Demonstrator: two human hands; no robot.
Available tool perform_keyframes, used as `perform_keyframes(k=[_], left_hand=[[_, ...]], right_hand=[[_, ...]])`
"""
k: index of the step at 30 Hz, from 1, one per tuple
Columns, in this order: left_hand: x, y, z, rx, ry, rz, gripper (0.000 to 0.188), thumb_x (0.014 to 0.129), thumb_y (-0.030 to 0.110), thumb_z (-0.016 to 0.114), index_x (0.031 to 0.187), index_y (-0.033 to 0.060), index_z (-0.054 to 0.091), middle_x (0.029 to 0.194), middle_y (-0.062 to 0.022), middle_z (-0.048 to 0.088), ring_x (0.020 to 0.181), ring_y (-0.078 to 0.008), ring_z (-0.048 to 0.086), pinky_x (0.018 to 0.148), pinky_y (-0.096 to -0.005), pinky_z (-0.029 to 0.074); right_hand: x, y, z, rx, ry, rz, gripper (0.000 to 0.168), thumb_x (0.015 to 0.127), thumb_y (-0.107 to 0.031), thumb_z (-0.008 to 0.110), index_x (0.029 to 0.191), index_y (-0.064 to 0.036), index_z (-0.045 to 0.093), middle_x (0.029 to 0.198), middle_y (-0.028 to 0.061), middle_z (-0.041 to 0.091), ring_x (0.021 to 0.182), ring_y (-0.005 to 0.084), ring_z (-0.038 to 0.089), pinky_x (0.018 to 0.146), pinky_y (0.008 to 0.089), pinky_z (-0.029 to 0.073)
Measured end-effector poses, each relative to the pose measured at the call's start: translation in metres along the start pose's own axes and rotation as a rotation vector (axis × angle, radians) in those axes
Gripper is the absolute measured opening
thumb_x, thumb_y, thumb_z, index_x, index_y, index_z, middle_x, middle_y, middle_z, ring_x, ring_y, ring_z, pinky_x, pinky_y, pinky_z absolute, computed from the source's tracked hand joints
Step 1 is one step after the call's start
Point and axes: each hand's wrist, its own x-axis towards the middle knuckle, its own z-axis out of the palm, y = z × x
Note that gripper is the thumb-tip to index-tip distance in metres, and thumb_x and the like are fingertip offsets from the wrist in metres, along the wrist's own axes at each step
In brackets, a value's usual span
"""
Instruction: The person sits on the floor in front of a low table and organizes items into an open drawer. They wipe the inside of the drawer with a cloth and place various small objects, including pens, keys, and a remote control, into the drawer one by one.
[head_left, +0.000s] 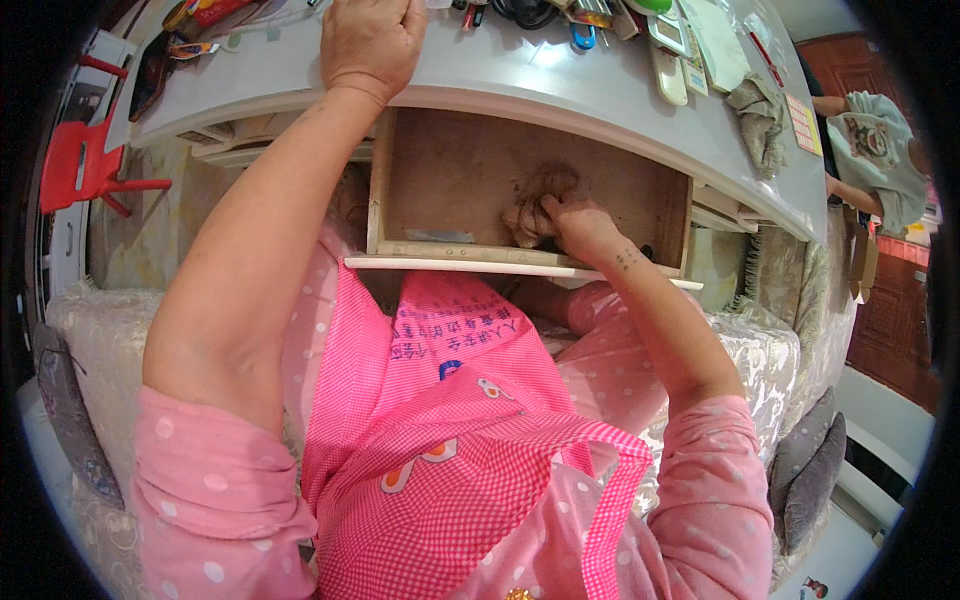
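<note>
An open wooden drawer (450, 176) with a white front edge is pulled out from under the white table (465, 71). Inside it, my right hand (585, 229) grips a crumpled brownish rag (529, 223) against the drawer floor near the front wall. Dark smudges surround the rag, and a pale strip (442, 236) lies in the front left part. My left hand (371, 45) rests on the tabletop beyond the drawer, its fingers bent and partly cut off by the picture's top edge. Whether it holds anything is hidden.
Pens, a blue-handled tool (583, 36), white devices (670, 34) and papers crowd the table's far side. A grey cloth (757, 124) lies at right. A red plastic chair (82, 161) stands left. Another person (874, 157) is beyond the table's right end.
</note>
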Motion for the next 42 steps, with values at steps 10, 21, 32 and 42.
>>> perform_keyframes(k=[10,21,32,42], left_hand=[[0.0,0.002,0.002,0.013,-0.016,0.005,0.019,0.084,0.019,0.057,0.076,0.0028,0.062,0.093,-0.0131,0.059,0.093,-0.0334,0.053,0.084,-0.0431,0.042],[0.001,0.002,0.001,0.011,-0.024,0.029,0.02,0.085,0.019,0.056,0.077,0.002,0.062,0.094,-0.0128,0.059,0.094,-0.0326,0.053,0.085,-0.0423,0.042],[0.006,0.003,-0.001,0.054,-0.067,0.042,0.02,0.086,0.021,0.057,0.078,0.0033,0.063,0.095,-0.0113,0.06,0.094,-0.0321,0.053,0.085,-0.0419,0.042],[-0.003,-0.005,0.002,0.057,-0.049,0.068,0.02,0.087,0.023,0.058,0.081,0.0054,0.066,0.098,-0.0063,0.062,0.096,-0.0294,0.053,0.085,-0.0405,0.042]], right_hand=[[0.044,0.027,0.011,0.098,0.076,0.176,0.04,0.091,-0.025,0.046,0.13,-0.02,0.05,0.121,0.0174,0.059,0.107,0.036,0.059,0.089,0.0462,0.049],[0.072,-0.037,0.01,0.085,0.2,-0.046,0.044,0.084,-0.026,0.055,0.128,-0.025,0.053,0.133,0.0179,0.045,0.12,0.0368,0.046,0.097,0.045,0.044],[0.028,0.144,0.048,0.094,0.379,0.424,0.062,0.091,-0.052,0.043,0.142,-0.018,0.037,0.145,0.0209,0.034,0.134,0.0424,0.028,0.109,0.047,0.03],[0.114,0.048,0.027,0.123,0.455,0.773,0.059,0.092,-0.044,0.044,0.139,-0.009,0.039,0.146,0.0182,0.031,0.133,0.0403,0.028,0.104,0.0573,0.026]])
